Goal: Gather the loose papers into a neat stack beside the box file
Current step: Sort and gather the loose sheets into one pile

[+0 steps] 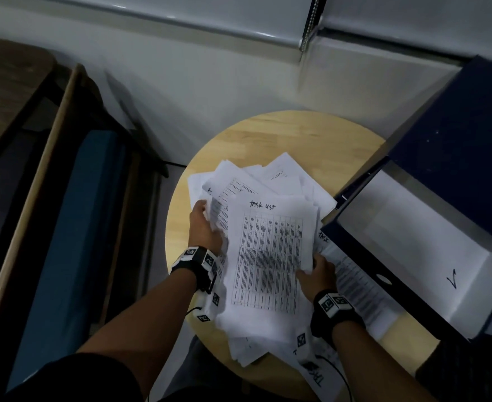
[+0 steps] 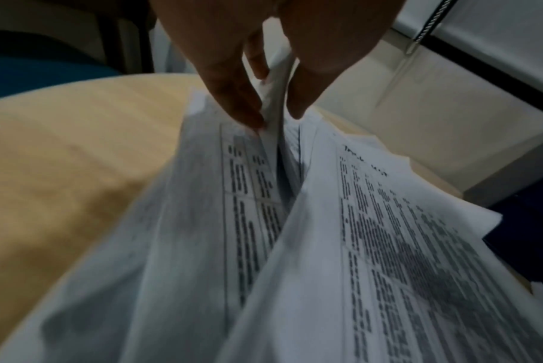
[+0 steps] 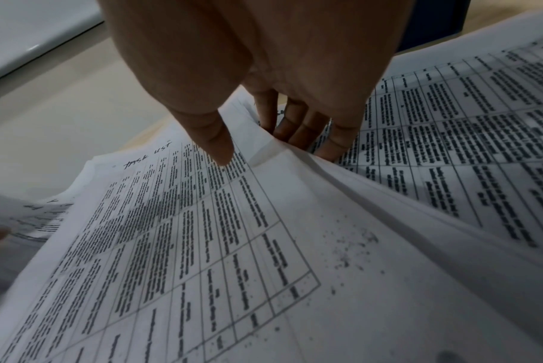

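A messy heap of printed papers (image 1: 268, 250) lies on the round wooden table (image 1: 291, 134); the top sheet carries a table and the handwritten words "TASK LIST". My left hand (image 1: 205, 227) pinches the left edge of several sheets (image 2: 273, 103) between thumb and fingers. My right hand (image 1: 315, 274) grips the right edge of the top bundle (image 3: 264, 221), thumb on top, fingers (image 3: 304, 127) tucked under. The dark blue box file (image 1: 447, 198) lies open at the right, its white inside showing; some sheets (image 1: 355, 285) reach under its front edge.
The wall rises just behind the table. A blue-cushioned bench (image 1: 65, 227) with a wooden frame stands to the left. A blind cord (image 1: 308, 24) hangs at the window above. The table's far part is bare wood. Cables trail from my wrist bands.
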The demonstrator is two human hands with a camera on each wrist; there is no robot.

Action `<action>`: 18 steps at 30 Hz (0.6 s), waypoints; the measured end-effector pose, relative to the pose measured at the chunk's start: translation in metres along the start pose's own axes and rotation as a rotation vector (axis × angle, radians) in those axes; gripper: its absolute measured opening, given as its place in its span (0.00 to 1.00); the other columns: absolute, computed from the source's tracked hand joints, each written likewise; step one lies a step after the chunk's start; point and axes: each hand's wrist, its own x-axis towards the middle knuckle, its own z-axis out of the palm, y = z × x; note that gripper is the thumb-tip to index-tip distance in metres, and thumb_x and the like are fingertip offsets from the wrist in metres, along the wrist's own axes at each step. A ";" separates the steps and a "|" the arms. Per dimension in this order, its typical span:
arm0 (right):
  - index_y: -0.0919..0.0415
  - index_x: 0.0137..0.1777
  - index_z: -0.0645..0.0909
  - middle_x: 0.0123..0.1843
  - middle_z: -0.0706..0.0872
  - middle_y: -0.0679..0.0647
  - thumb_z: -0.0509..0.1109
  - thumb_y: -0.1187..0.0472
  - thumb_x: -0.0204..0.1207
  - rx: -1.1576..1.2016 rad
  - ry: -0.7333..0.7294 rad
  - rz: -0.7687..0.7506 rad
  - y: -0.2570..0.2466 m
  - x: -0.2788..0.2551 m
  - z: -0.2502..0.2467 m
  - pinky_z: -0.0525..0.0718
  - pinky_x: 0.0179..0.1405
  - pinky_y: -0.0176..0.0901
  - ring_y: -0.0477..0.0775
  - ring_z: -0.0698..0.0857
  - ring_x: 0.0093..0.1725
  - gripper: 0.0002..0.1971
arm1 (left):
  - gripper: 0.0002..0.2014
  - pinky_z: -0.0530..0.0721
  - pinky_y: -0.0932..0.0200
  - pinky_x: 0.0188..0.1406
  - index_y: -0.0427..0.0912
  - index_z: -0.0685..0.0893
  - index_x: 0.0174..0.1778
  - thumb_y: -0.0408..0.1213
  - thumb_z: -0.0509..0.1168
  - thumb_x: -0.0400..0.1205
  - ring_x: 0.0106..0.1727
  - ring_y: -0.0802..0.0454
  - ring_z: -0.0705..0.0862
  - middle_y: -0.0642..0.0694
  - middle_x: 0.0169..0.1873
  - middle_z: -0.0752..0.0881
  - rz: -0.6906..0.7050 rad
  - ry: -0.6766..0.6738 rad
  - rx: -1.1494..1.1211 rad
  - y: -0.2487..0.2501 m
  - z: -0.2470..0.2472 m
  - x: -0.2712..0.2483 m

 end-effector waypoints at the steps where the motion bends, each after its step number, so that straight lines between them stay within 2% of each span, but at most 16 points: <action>1: 0.61 0.69 0.76 0.65 0.77 0.61 0.77 0.58 0.69 -0.009 0.006 -0.007 0.003 0.003 0.002 0.85 0.63 0.56 0.67 0.84 0.59 0.28 | 0.29 0.78 0.57 0.48 0.42 0.65 0.71 0.17 0.56 0.75 0.55 0.45 0.77 0.46 0.54 0.78 -0.036 -0.007 -0.032 -0.001 -0.001 -0.003; 4: 0.58 0.68 0.74 0.67 0.79 0.61 0.77 0.59 0.67 -0.015 0.011 -0.036 0.008 0.008 0.004 0.85 0.62 0.57 0.63 0.83 0.60 0.29 | 0.36 0.75 0.51 0.41 0.47 0.56 0.79 0.20 0.57 0.76 0.45 0.42 0.79 0.42 0.48 0.80 -0.129 -0.028 0.047 -0.008 -0.009 -0.005; 7: 0.60 0.66 0.74 0.65 0.80 0.61 0.76 0.65 0.71 -0.003 -0.005 -0.036 0.004 0.004 0.000 0.85 0.61 0.54 0.61 0.83 0.58 0.25 | 0.36 0.74 0.53 0.31 0.52 0.55 0.79 0.25 0.59 0.77 0.36 0.39 0.80 0.40 0.39 0.82 -0.114 -0.007 0.138 -0.012 -0.019 0.005; 9: 0.60 0.66 0.75 0.63 0.82 0.60 0.76 0.66 0.71 0.026 -0.029 -0.046 0.002 0.003 -0.001 0.86 0.59 0.51 0.59 0.84 0.56 0.24 | 0.36 0.74 0.54 0.30 0.53 0.55 0.79 0.25 0.59 0.77 0.33 0.40 0.79 0.42 0.34 0.80 -0.107 -0.009 0.192 -0.012 -0.025 0.014; 11: 0.61 0.69 0.76 0.63 0.84 0.59 0.77 0.65 0.71 0.022 -0.061 -0.071 0.002 0.001 0.002 0.86 0.58 0.48 0.57 0.86 0.55 0.26 | 0.36 0.77 0.51 0.32 0.55 0.56 0.78 0.24 0.59 0.76 0.33 0.40 0.79 0.42 0.32 0.79 -0.117 -0.043 0.235 -0.013 -0.031 0.021; 14: 0.61 0.71 0.75 0.64 0.84 0.58 0.76 0.63 0.72 0.008 -0.112 -0.074 0.002 -0.001 0.005 0.84 0.60 0.45 0.58 0.86 0.58 0.27 | 0.29 0.78 0.49 0.37 0.53 0.62 0.73 0.29 0.62 0.78 0.36 0.40 0.79 0.39 0.39 0.82 -0.126 -0.064 0.294 -0.017 -0.040 0.032; 16: 0.62 0.69 0.77 0.56 0.85 0.55 0.74 0.65 0.74 -0.012 -0.139 -0.071 0.002 -0.003 0.003 0.80 0.54 0.40 0.56 0.85 0.55 0.23 | 0.25 0.78 0.48 0.40 0.49 0.67 0.70 0.30 0.63 0.79 0.40 0.39 0.80 0.37 0.44 0.82 -0.172 -0.010 0.256 -0.021 -0.050 0.040; 18: 0.62 0.65 0.80 0.46 0.83 0.50 0.74 0.65 0.75 -0.015 -0.159 -0.060 0.002 -0.005 0.003 0.78 0.49 0.39 0.54 0.83 0.50 0.18 | 0.24 0.84 0.42 0.50 0.43 0.71 0.67 0.32 0.67 0.76 0.49 0.37 0.84 0.36 0.51 0.84 -0.292 0.061 0.079 -0.038 -0.058 0.050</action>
